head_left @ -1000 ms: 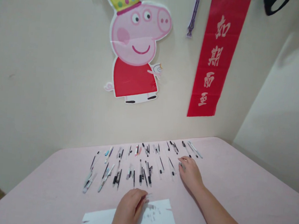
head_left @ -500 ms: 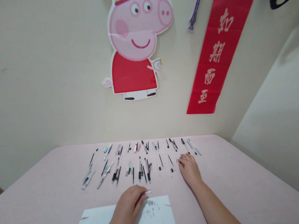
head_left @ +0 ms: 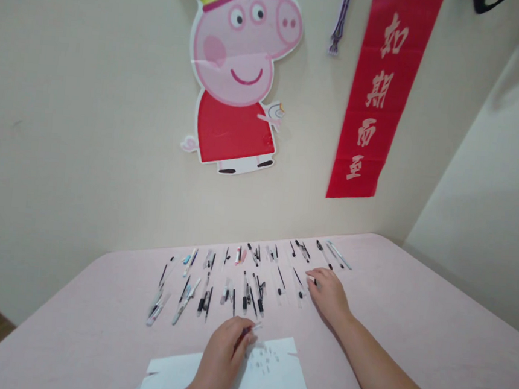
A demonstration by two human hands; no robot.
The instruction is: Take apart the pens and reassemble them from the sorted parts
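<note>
My left hand (head_left: 226,348) is closed around a slim pen part with a clear tip (head_left: 256,325); most of it is hidden by the fingers. Beneath that hand lies a white paper sheet (head_left: 277,381) with small dark marks near its top right. My right hand (head_left: 327,291) reaches to the right end of the nearer row, fingers curled and closed on a small pen part (head_left: 311,277), pale with some dark, mostly covered. Just left of it lie a clear pen barrel, a black cap (head_left: 300,295) and a dark refill (head_left: 298,276).
Two rows of pens taken apart, with caps, barrels and refills (head_left: 208,304), stretch across the pink tablecloth (head_left: 94,319). At the back right is a pale blue pen (head_left: 339,255). Behind stands a wall with a cartoon pig sticker (head_left: 235,129) and a red banner (head_left: 370,101).
The view has shifted slightly. My right fingers have moved a little at the row's end, showing a pale bit at their tips. My left hand keeps its hold over the paper.
</note>
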